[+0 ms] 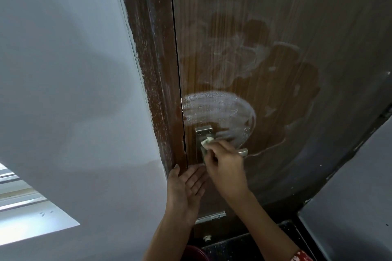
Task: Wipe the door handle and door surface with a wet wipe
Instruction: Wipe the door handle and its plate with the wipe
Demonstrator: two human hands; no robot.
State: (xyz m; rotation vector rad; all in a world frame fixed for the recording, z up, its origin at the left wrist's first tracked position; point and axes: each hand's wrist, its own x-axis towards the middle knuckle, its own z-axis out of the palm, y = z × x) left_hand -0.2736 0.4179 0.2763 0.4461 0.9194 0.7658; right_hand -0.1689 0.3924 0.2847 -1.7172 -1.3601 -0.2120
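A brown wooden door (275, 27) fills the upper right, dusty with darker wiped patches and a wet white smear just above the handle. The metal door handle (204, 133) has its plate near the door's left edge, and the lever's tip (243, 152) shows right of my hand. My right hand (224, 163) presses a crumpled whitish wet wipe (206, 141) against the handle plate. My left hand (186, 184) lies flat with fingers spread on the door's lower edge by the frame, holding nothing.
The brown door frame (157, 70) with white paint specks runs down left of the door. A white wall (63, 91) lies to the left, a grey wall (350, 197) at the right. A metal plate (210, 217) and a small knob (206, 238) sit below my hands.
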